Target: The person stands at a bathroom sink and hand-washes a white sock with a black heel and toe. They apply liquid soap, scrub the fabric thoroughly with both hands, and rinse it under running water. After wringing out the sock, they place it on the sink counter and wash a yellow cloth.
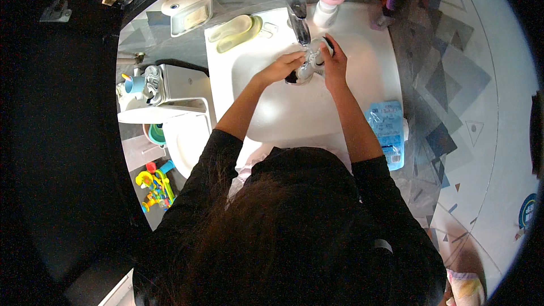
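Observation:
Both of my hands are over the white washbasin [289, 114], below the black faucet [300, 21]. Between them is a wet white-and-black item [304, 72], which looks like a shoe; its exact shape is partly hidden by my fingers. My left hand [280, 68] holds it from the left, fingers laid across its top. On the other side, my right hand [335, 63] grips its upper right part, thumb and fingers around a dark edge. Water appears to run from the spout onto it.
Pale yellow-green insoles [238, 34] lie on the basin's back-left rim. A pink-lidded white bottle [328, 6] stands right of the faucet. A blue pouch [387, 134] bearing writing is at the right edge. Left are a toilet [185, 136] and colourful toys [157, 187].

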A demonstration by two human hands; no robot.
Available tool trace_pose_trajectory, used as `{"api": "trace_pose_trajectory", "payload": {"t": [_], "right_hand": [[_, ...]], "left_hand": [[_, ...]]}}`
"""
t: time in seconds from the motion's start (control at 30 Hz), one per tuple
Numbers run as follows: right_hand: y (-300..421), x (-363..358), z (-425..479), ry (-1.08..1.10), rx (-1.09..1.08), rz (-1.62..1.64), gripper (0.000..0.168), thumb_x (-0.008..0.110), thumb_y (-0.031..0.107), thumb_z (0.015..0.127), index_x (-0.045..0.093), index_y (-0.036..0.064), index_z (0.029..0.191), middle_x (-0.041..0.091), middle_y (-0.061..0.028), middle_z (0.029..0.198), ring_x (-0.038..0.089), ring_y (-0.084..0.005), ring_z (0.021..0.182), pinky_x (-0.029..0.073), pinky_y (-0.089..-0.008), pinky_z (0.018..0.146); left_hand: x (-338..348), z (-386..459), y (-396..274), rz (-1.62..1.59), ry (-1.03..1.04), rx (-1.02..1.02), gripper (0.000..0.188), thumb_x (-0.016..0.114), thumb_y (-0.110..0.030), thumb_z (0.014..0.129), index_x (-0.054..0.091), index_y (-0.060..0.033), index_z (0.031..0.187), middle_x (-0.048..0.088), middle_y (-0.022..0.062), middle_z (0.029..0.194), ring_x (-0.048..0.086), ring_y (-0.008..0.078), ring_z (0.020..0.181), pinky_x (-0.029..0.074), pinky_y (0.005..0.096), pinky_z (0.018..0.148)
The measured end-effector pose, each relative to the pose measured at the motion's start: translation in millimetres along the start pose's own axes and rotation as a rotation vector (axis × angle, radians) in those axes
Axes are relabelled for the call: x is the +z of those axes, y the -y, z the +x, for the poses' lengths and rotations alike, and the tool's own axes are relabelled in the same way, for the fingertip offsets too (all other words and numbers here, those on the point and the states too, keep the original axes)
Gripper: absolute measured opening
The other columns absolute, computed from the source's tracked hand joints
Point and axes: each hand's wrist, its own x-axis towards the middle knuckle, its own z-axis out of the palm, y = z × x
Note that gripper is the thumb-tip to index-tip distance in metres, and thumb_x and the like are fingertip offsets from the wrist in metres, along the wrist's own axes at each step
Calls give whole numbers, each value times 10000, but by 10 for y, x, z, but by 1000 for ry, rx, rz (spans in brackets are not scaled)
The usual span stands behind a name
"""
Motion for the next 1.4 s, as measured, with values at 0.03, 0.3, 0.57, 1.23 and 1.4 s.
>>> {"api": "trace_pose_trajectory", "payload": {"t": [0.03, 0.3, 0.57, 1.23, 1.4], "right_hand": [[-11, -19, -6, 3, 35, -10, 442, 626, 251, 870, 525, 5, 1224, 568, -82, 1137, 518, -156, 997, 402, -270, 886], [-191, -10, -2, -9, 90, 179, 453, 630, 211, 869, 492, 26, 1259, 564, -47, 1126, 537, -126, 961, 451, -256, 794], [-222, 23, 42, -41, 135, 172, 454, 640, 210, 860, 498, 41, 1257, 567, -43, 1121, 545, -127, 948, 457, -256, 789], [-426, -289, 34, -243, 404, 649, 392, 556, 248, 905, 466, 104, 1259, 559, -70, 1115, 557, -235, 1006, 496, -394, 821], [-751, -466, -31, -209, 456, 992, 347, 443, 269, 953, 459, 45, 1217, 503, -115, 1253, 480, -301, 1163, 397, -509, 987]], "left_hand": [[-57, -19, -2, 1, 54, 24, 279, 487, -127, 939, 533, -7, 1188, 572, 43, 1129, 525, 154, 1013, 395, 267, 921], [92, -110, -196, 872, -365, 25, 214, 603, -129, 832, 627, -108, 1044, 644, 142, 958, 627, 268, 834, 472, 325, 722], [106, -138, -70, 922, -551, 265, 233, 620, -214, 812, 625, -123, 1026, 650, 70, 956, 607, 238, 836, 403, 357, 718], [-19, -292, -190, 694, -652, 393, 389, 682, -115, 755, 581, -61, 1126, 604, 141, 1097, 572, 300, 1022, 451, 361, 853], [28, -345, -85, 429, -687, 112, 448, 663, -189, 815, 519, -51, 1217, 565, 160, 1163, 581, 266, 1026, 501, 331, 746]]}}
